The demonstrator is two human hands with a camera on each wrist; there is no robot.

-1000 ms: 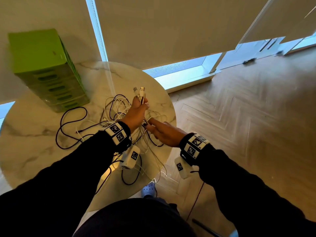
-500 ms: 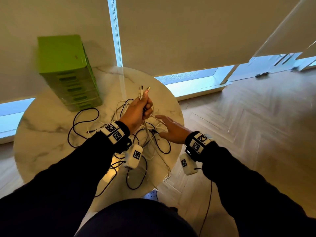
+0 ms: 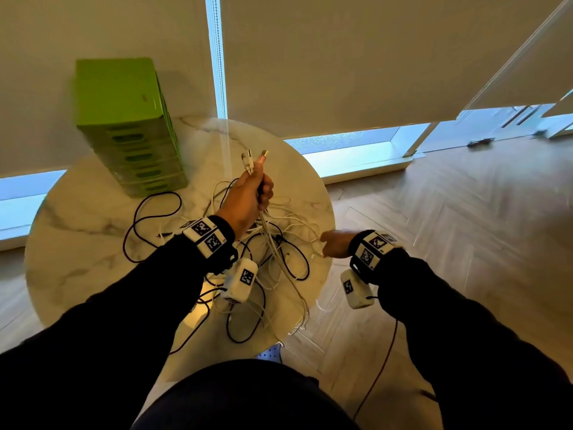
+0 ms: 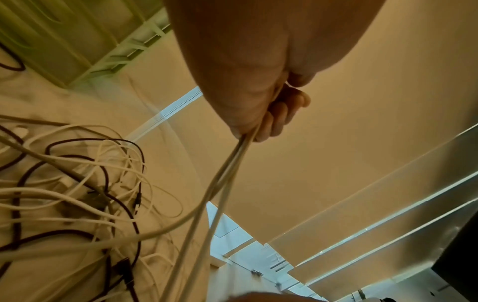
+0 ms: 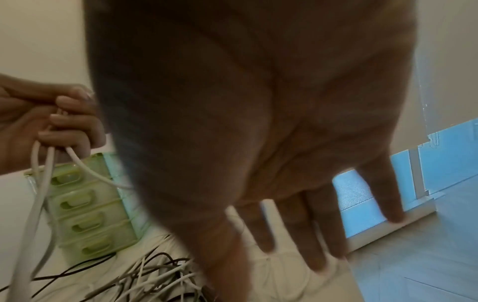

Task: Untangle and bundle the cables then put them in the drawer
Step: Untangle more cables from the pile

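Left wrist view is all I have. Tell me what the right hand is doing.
Observer: The right hand holds nothing, with its fingers straight and spread, beside the table.
Operator: Report what sticks out above the left fist.
Observer: The left hand grips the white cables, and their plug ends stand above the fist.
Operator: Check the drawers.
Observer: On the green drawer unit, every drawer front in view looks closed.
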